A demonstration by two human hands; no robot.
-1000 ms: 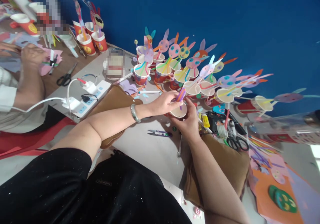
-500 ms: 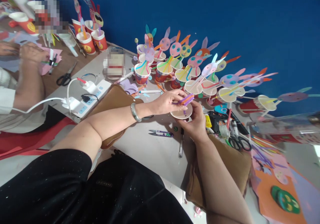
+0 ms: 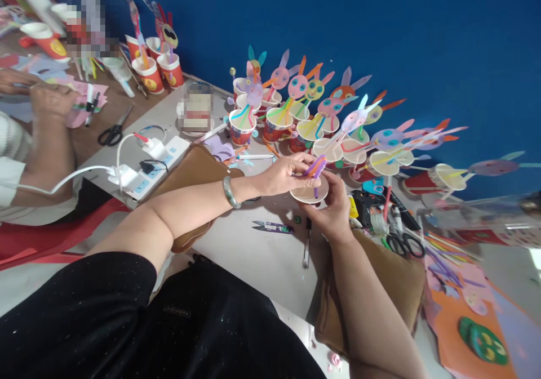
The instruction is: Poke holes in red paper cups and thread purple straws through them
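Observation:
My left hand [image 3: 291,175], with a bracelet on its wrist, pinches a purple and orange craft piece [image 3: 315,168] over a paper cup. A purple, straw-like stem [image 3: 316,192] runs from the piece down into the mouth of the cup. Wrapped around the right side of the paper cup [image 3: 303,196] is my right hand [image 3: 333,210], tilting its opening towards me. Most of the cup's outside is hidden by the hands. On the table below lie purple thread snips [image 3: 273,227] and a pen [image 3: 306,246].
Behind my hands stand several cups [image 3: 279,121] with paper rabbits on straws. A white power strip [image 3: 158,165] lies left, beside a brown cushion [image 3: 194,170]. Scissors [image 3: 406,245] and tools lie right. At far left, another person's hands [image 3: 53,100] work near markers.
The purple and orange piece has tilted more upright over the cup, showing more of its stem. Both hands keep their grip. The view has shifted slightly.

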